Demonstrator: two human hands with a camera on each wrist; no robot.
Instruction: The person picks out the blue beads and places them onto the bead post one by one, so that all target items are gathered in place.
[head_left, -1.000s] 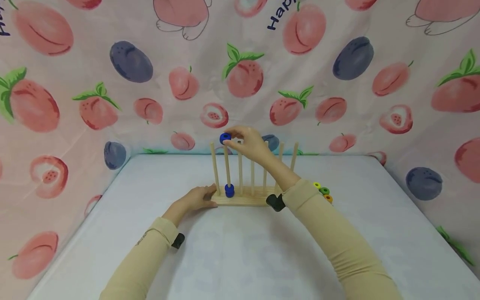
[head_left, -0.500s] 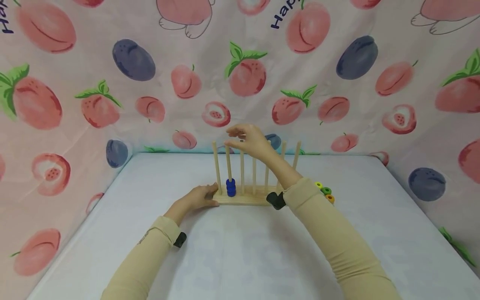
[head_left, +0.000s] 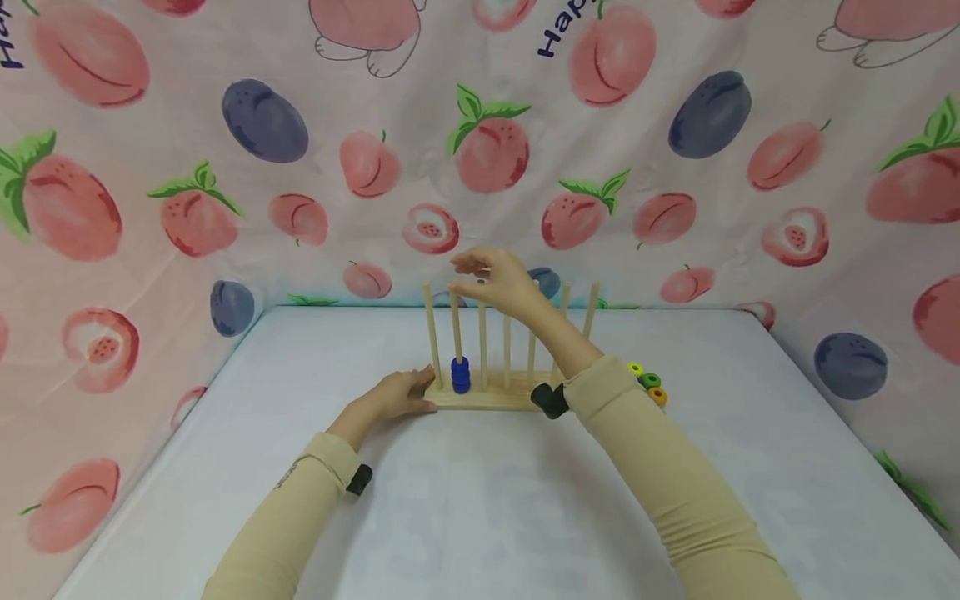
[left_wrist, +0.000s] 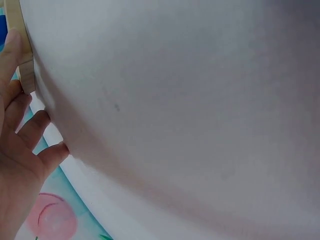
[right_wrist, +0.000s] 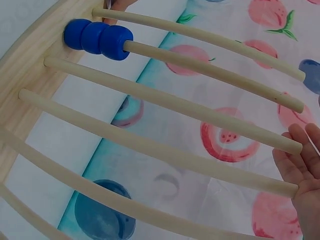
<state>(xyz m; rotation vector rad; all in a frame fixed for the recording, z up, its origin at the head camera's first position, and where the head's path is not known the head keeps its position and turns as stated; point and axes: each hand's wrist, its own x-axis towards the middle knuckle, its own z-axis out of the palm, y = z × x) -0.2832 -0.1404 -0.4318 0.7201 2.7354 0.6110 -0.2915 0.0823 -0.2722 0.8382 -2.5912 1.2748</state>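
Beads (head_left: 649,380) on the table (head_left: 480,508) were partly hidden by the right sleeve (head_left: 663,475), pegs (head_left: 432,333) by the right hand (head_left: 504,283), fingers parted; the stand (head_left: 487,402) was gripped by the left hand (head_left: 393,395).

Rack base (head_left: 480,401) and pegs (right_wrist: 175,103): pale, plain straw-coloured wood; 3 threaded beads (head_left: 461,376), solid royal blue; loose beads, 1 yellow bead (head_left: 635,368), 1 green bead (head_left: 650,381), 1 orange bead (head_left: 657,396). Tabletop (head_left: 465,500), white; backdrop cloth (head_left: 423,150), pale pink, printed with coral peaches (head_left: 88,54), slate-blue plums (head_left: 265,121), green leaves (head_left: 468,102) and navy lettering (head_left: 562,29). Sleeves (head_left: 660,458), beige; wrist devices (head_left: 360,479), black.
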